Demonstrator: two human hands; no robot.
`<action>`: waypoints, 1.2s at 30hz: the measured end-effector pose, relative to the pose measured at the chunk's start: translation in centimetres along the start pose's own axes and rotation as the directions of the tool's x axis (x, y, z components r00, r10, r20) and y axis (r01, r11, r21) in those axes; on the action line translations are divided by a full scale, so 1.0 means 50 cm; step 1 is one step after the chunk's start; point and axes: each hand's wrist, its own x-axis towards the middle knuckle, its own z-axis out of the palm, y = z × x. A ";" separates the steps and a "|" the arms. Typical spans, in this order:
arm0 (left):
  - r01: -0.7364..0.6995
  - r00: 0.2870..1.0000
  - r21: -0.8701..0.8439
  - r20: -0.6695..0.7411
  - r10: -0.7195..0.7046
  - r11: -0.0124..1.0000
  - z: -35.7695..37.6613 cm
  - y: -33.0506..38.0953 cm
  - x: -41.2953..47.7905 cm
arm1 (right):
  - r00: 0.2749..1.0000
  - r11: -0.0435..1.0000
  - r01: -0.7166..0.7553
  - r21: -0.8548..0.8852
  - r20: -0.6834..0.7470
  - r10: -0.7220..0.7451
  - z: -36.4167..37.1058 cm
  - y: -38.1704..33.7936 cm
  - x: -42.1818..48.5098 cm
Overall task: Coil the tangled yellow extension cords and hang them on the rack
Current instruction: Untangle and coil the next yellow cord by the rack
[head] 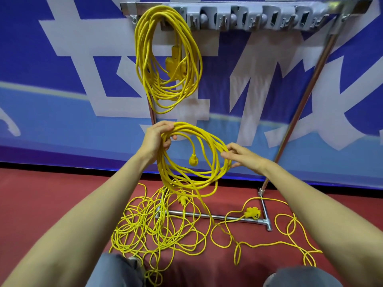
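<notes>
Where both hands meet: half-made coil [207,181] of yellow extension cord, held up at frame centre, clear of the floor [62,193].
Left hand [156,138]: fingers curled round the gathered loops at the coil's ten o'clock edge, gripping them.
Right hand [242,156]: fingertips pinching a few strands at the coil's three o'clock edge.
Plug [193,161]: yellow, dangling on a short lead inside the ring of the coil.
Trailing end: runs from the coil's six o'clock down to the floor.
Tangled cord [153,226]: loose heap of yellow loops on the floor at seven o'clock of the coil, lying across the rack's base tube.
Socket block [251,213]: yellow, on the floor at five o'clock, just beside the base tube's right joint.
Loose cord [290,235]: wavy single strand spread at four to five o'clock.
Hung coil [167,59]: finished yellow bundle at twelve o'clock, hanging from the rack's leftmost hook.
Rack [259,16]: grey hook rail on metal tube legs.
Banner [62,79]: blue and white, behind the rack.
Knees [116,268]: grey trousers, bottom edge.
</notes>
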 end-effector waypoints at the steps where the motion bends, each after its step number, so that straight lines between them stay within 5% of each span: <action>1: -0.005 1.000 -0.013 -0.020 0.005 1.000 -0.002 -0.003 0.001 | 1.000 0.998 0.015 -0.061 -0.008 -0.015 0.005 0.004 0.004; 5: -0.036 0.996 -0.026 -0.079 0.034 0.999 0.008 -0.015 0.003 | 0.987 0.961 0.060 -0.269 -0.126 -0.097 0.034 0.012 0.026; 14: -0.054 0.998 -0.029 -0.019 0.054 0.998 0.047 -0.020 -0.009 | 0.891 0.896 -0.270 -0.353 -0.444 0.094 0.093 -0.004 0.050; 24: 0.057 0.993 -0.003 0.103 -0.056 0.998 0.005 -0.048 -0.016 | 0.935 0.897 -0.179 -0.404 -0.353 0.027 0.009 -0.012 0.025; 31: 0.142 0.932 0.076 0.324 -0.159 0.987 0.026 -0.036 -0.013 | 0.914 0.949 -0.266 -0.172 -0.359 0.191 0.027 0.012 0.032; 36: 0.103 0.963 0.133 0.235 -0.132 0.986 0.078 -0.040 -0.003 | 0.923 0.965 -0.203 -0.167 -0.362 0.132 0.072 -0.008 0.039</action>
